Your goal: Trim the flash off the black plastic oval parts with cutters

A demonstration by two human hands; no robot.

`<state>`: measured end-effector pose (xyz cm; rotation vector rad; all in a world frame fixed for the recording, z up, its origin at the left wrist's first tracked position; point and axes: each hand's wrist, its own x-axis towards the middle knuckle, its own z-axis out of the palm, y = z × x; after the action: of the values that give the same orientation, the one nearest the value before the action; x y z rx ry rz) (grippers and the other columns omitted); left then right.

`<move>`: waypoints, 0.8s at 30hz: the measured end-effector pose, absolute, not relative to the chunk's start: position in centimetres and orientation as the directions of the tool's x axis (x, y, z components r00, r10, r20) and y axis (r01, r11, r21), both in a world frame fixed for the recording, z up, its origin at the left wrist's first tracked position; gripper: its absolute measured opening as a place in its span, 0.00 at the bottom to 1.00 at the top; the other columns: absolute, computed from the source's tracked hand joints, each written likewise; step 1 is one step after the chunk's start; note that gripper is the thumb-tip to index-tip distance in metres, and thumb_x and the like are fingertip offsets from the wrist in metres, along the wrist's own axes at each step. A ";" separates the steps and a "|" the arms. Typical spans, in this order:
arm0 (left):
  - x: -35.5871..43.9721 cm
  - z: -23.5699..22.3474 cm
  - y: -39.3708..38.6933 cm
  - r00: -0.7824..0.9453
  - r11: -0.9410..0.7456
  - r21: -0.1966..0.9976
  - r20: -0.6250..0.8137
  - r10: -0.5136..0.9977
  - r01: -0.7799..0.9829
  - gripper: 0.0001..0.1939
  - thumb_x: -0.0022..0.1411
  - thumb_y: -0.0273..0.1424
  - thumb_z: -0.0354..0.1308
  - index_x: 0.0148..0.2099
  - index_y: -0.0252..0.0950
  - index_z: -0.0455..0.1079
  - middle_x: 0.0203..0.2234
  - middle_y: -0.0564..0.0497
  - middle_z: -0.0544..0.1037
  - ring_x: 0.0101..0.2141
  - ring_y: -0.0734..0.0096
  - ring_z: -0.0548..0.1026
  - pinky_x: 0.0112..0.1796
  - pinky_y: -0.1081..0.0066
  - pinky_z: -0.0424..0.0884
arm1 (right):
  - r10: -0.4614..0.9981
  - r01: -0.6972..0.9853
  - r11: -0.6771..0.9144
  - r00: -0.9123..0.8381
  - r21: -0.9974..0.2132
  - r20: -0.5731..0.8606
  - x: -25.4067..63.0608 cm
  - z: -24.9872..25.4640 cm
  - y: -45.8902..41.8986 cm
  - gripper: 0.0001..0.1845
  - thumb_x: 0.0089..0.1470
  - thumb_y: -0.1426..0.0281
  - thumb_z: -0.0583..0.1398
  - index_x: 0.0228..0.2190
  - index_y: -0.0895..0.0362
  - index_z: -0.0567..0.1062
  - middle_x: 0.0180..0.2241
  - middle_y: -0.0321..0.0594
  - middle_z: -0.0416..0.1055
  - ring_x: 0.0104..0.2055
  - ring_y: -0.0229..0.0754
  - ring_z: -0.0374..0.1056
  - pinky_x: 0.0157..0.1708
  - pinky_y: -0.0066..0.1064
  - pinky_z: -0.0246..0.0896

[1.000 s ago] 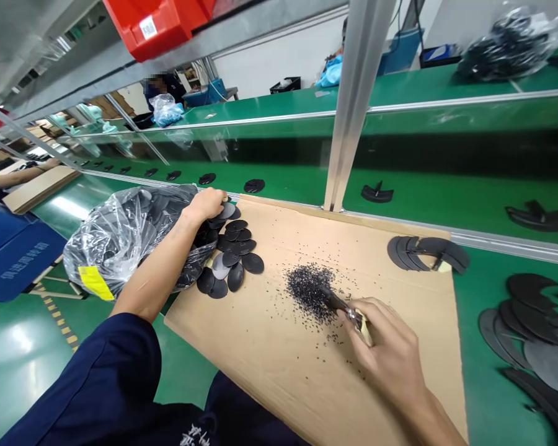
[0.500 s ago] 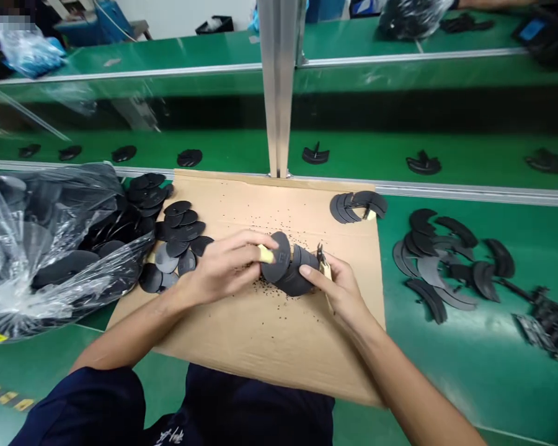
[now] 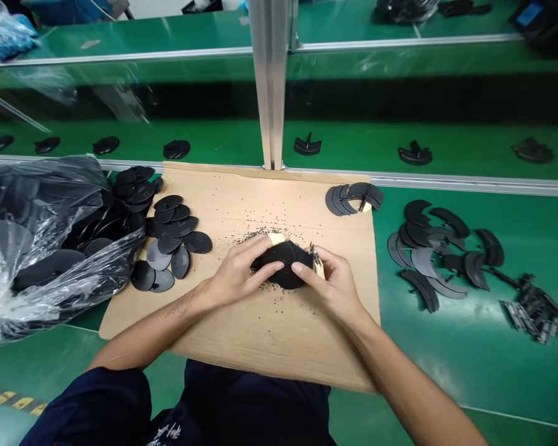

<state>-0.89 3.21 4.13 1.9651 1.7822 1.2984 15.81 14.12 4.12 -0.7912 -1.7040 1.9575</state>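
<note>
Because the black pieces (image 3: pixel 286 254) overlap, we apparently steady them above the middle of the cardboard (image 3: pixel 242 334), left hand (image 3: pixel 237 269) pinching from nine o'clock, right hand (image 3: pixel 337 286) from three; the latter also holds pliers (image 3: pixel 315 255), probably for readiness.

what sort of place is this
Most likely a factory assembly line: similar black parts spaced along a green surface, a plastic bag of black discs, and loose curved pieces beside a cardboard sheet.
</note>
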 end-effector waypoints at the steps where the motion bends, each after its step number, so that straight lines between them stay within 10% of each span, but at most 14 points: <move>1: -0.9 4.0 3.2 -0.090 -0.263 0.642 0.462 0.882 0.720 0.21 0.70 0.31 0.57 0.63 0.36 0.65 0.47 0.43 0.79 0.47 0.65 0.78 0.46 0.63 0.79 | 0.649 0.053 -0.142 -0.749 -0.988 -0.134 15.8 4.1 14.1 0.20 0.49 0.51 0.68 0.30 0.55 0.75 0.29 0.35 0.71 0.33 0.39 0.65 0.34 0.31 0.63; 14: -0.9 4.1 2.8 -0.066 -0.230 0.584 0.441 0.895 0.779 0.21 0.72 0.29 0.53 0.64 0.34 0.64 0.44 0.43 0.78 0.43 0.66 0.78 0.42 0.66 0.79 | 0.664 0.041 -0.015 -0.747 -0.999 -0.041 15.7 3.9 13.8 0.14 0.54 0.59 0.66 0.28 0.55 0.72 0.25 0.33 0.67 0.29 0.37 0.62 0.30 0.29 0.59; 24: -1.4 3.9 2.9 -0.148 -0.087 0.882 0.174 0.974 0.463 0.11 0.70 0.33 0.55 0.51 0.34 0.72 0.39 0.47 0.80 0.37 0.69 0.78 0.37 0.71 0.75 | 0.662 0.063 0.059 -0.749 -0.996 -0.008 15.8 3.8 13.9 0.17 0.53 0.55 0.67 0.28 0.55 0.74 0.26 0.34 0.70 0.30 0.38 0.64 0.32 0.30 0.62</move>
<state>-1.44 2.87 3.86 1.5690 1.6364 1.1932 15.78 13.86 3.81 -0.7227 -1.8862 1.7366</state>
